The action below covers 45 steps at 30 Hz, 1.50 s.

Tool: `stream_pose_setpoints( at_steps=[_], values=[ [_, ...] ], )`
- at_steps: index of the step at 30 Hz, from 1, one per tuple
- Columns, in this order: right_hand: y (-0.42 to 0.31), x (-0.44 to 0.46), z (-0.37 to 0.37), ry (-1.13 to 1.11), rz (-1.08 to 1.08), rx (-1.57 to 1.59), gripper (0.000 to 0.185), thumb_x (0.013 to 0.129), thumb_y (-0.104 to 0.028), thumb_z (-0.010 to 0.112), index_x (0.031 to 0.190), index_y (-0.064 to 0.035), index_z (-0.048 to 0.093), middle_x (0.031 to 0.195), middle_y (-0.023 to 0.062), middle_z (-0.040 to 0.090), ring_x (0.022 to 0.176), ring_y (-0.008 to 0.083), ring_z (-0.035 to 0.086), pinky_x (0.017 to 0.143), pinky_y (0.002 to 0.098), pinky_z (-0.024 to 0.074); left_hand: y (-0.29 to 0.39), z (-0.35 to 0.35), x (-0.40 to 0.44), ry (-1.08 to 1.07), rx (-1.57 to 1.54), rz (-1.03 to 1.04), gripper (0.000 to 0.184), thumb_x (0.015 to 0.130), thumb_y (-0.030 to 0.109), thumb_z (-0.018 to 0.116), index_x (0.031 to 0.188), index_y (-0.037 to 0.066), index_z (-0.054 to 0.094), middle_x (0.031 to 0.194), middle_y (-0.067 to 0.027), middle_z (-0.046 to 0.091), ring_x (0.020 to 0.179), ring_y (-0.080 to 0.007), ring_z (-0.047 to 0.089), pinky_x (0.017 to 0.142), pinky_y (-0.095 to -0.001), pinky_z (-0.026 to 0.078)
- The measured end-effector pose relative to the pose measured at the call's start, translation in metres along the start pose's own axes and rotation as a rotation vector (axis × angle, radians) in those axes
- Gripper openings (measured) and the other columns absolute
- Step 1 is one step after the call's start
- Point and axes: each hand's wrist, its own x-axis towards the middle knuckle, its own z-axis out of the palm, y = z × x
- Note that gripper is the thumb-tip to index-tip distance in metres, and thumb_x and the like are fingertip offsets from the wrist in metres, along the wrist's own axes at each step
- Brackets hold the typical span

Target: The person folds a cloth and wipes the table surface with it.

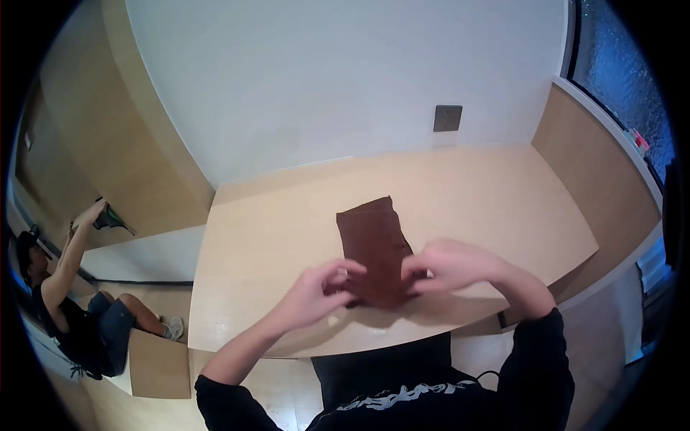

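A dark brown cloth (374,244), folded into a long narrow shape, lies on the light wooden table (273,215). At its near left edge is my left hand (316,293), its fingers curved and a gap between thumb and forefinger. My right hand (453,266) is at the near right edge, with thumb and fingertips closed on the cloth's side. Both sets of fingertips are slightly blurred. The cloth's near end rests between the two hands, close to the front of the table.
A grey wall socket (447,118) sits above the table's back edge. On the left, a person (72,302) sits on a wooden bench (159,365), arms raised, with a dark and green item (111,218) at the hands. A window (618,79) is at the right.
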Motion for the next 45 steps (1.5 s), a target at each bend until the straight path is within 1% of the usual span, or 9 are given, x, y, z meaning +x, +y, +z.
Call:
stream_pose_setpoints(
  at_steps=[5,7,9,16,22,32,37,40,45],
  values=[
    [0.061,0.056,0.002,0.526,0.288,0.288,0.031,0.081,-0.017,0.067,0.11,-0.0078,0.066,0.098,0.0146,0.067,0.088,0.0305,0.064,0.082,0.0413,0.0504,-0.036,-0.045,0.062,0.399,-0.104,0.084,0.044,0.09,0.002,0.062,0.131,0.001,0.046,0.108,-0.0141,0.064,0.1,-0.0193,0.064,0.084,-0.0323,0.053],
    [0.069,0.08,0.017,1.075,0.228,-0.552,0.047,0.081,-0.017,0.068,0.126,-0.0094,0.056,0.124,0.0168,0.057,0.11,0.0347,0.056,0.095,0.0468,0.0433,-0.067,-0.053,0.081,0.552,0.163,0.122,0.049,0.09,0.008,0.063,0.134,0.0,0.043,0.117,-0.0179,0.06,0.109,-0.0241,0.059,0.091,-0.0363,0.049],
    [0.064,0.096,0.033,0.885,0.132,-0.41,0.061,0.083,-0.021,0.068,0.138,-0.0107,0.043,0.14,0.018,0.043,0.127,0.0377,0.043,0.106,0.053,0.0324,-0.098,-0.063,0.095,0.689,0.444,0.166,0.061,0.09,0.019,0.065,0.14,-0.001,0.037,0.138,-0.0258,0.043,0.131,-0.0373,0.041,0.107,-0.0454,0.035],
    [0.112,0.156,0.07,0.377,0.24,-0.389,0.07,0.094,-0.056,0.045,0.15,-0.0147,0.033,0.156,0.0182,0.025,0.146,0.0343,0.018,0.117,0.0544,0.0152,-0.123,-0.06,0.088,0.547,1.084,0.127,0.048,0.087,0.018,0.062,0.129,0.001,0.048,0.134,-0.0242,0.046,0.128,-0.0395,0.042,0.107,-0.0503,0.032],
    [0.168,0.215,0.032,0.444,0.332,-0.415,0.075,0.094,-0.064,0.036,0.15,-0.0142,0.031,0.156,0.0156,0.026,0.146,0.0308,0.021,0.117,0.0523,0.0152,-0.124,-0.059,0.09,0.563,1.151,0.124,0.043,0.087,0.023,0.06,0.124,0.003,0.051,0.131,-0.0223,0.048,0.128,-0.0386,0.041,0.106,-0.0507,0.03],
    [0.177,0.24,0.018,0.46,0.464,-0.374,0.072,0.095,-0.061,0.036,0.15,-0.0152,0.032,0.157,0.0143,0.026,0.146,0.03,0.02,0.118,0.0519,0.0154,-0.121,-0.078,0.094,0.532,1.038,0.152,0.03,0.087,0.017,0.06,0.114,0.003,0.058,0.118,-0.0153,0.059,0.115,-0.0312,0.054,0.097,-0.045,0.041],
    [0.113,0.176,0.072,0.424,0.168,-0.424,0.062,0.096,-0.054,0.041,0.15,-0.0249,0.034,0.156,0.0201,0.025,0.145,0.0361,0.019,0.116,0.0568,0.0157,-0.122,-0.097,0.091,0.57,0.738,0.134,0.019,0.089,0.01,0.056,0.103,0.0,0.063,0.105,-0.0118,0.066,0.101,-0.0276,0.062,0.089,-0.0402,0.047],
    [0.052,0.112,0.1,0.343,0.001,-0.431,0.061,0.092,-0.05,0.051,0.146,-0.0225,0.042,0.153,0.0214,0.029,0.143,0.0413,0.022,0.114,0.0601,0.0175,-0.122,-0.097,0.09,0.539,0.646,0.032,0.024,0.09,0.012,0.055,0.11,0.001,0.061,0.119,-0.0138,0.062,0.111,-0.0298,0.058,0.095,-0.0441,0.044],
    [-0.014,0.036,0.122,0.103,-0.043,-0.356,0.062,0.093,-0.05,0.049,0.148,-0.0229,0.037,0.155,0.0184,0.027,0.143,0.04,0.023,0.114,0.0597,0.018,-0.141,-0.09,0.094,0.672,1.21,0.081,0.038,0.091,0.021,0.055,0.123,0.001,0.054,0.137,-0.0155,0.051,0.126,-0.0336,0.046,0.101,-0.0489,0.038]
  ],
)
